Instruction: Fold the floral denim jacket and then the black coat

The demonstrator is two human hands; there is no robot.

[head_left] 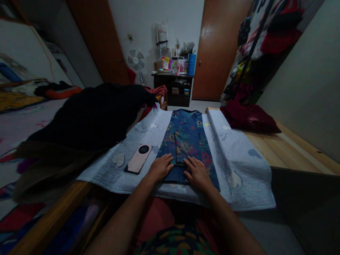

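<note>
A dark blue floral shirt [187, 136] lies on a pale quilted cloth [233, 156], its sides folded in and one sleeve running down its middle. My left hand [161, 167] rests on the shirt's lower left part, fingers stretched out. Lying flat on the lower right part, beside the sleeve's end, is my right hand [197, 173] with its fingers spread. Neither hand grips anything. To the left of my left hand, a pink phone [139, 159] with a round camera ring lies face down on the cloth.
A heap of black clothing [92, 117] lies at the left. On the wooden board at the right sits a folded maroon garment [249, 117]. Farther back stand a dark cabinet [174, 90] with items on top and a white fan [136, 59].
</note>
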